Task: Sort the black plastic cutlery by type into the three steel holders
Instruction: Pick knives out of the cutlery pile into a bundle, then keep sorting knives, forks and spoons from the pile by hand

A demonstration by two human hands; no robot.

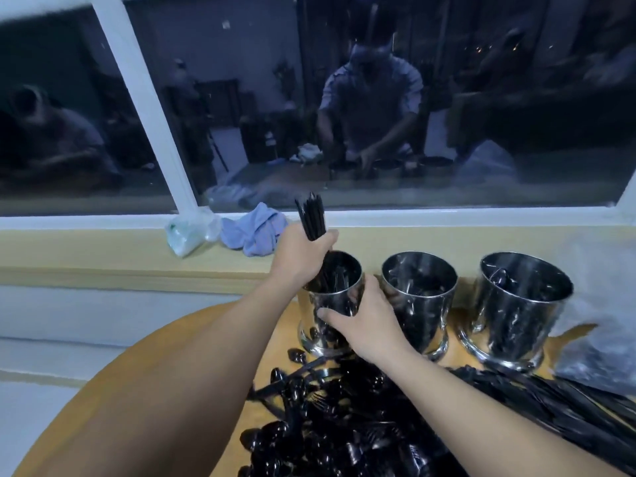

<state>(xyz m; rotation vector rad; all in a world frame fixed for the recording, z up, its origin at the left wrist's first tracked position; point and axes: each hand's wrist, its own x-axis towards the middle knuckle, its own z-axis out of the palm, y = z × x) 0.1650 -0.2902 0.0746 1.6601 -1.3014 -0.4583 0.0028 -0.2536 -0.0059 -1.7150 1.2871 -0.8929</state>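
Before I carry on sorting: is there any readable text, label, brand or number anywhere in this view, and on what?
No text can be read in this view.
Three shiny steel cylindrical holders: reflections only, no marking.
Black plastic cutlery bundle gripped by the left hand: no visible marking.
Small pale sticker on the dark window glass: too small and blurred to read.
Crumpled clear plastic bag with greenish marks: blurred, unreadable.

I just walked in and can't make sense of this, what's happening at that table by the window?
A person is sorting black plastic cutlery. Their left hand grips a bundle of cutlery, lowering it into the leftmost steel holder, while the right hand steadies that holder. The middle holder and right holder stand alongside with some pieces inside. An unsorted pile covers the wooden table.
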